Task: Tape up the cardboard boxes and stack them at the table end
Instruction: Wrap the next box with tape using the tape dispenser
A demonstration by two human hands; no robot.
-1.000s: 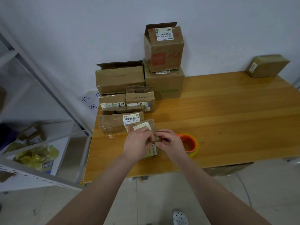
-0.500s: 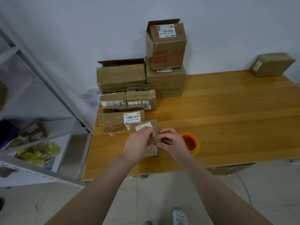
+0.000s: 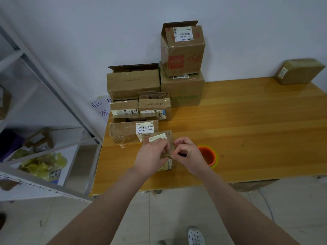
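Note:
A small cardboard box point(image 3: 160, 137) with a white label stands near the front of the wooden table point(image 3: 247, 138). My left hand point(image 3: 152, 156) grips its left side and top, fingers curled over it. My right hand point(image 3: 188, 153) pinches something at the box's right edge, where the two hands meet; what it pinches is too small to tell. An orange tape roll with a yellow-green rim point(image 3: 208, 155) lies flat on the table just right of my right hand. Several open cardboard boxes point(image 3: 133, 82) are piled at the table's left end against the wall.
A taped brown box point(image 3: 299, 71) sits at the far right corner by the wall. A tall box with a red print point(image 3: 183, 48) tops the pile. A grey metal shelf point(image 3: 44, 174) with bags stands left of the table. A handwritten paper sheet point(image 3: 101, 107) hangs by the pile.
Both hands stay on the small box with only slight finger shifts at its right edge. The camera has tilted a little.

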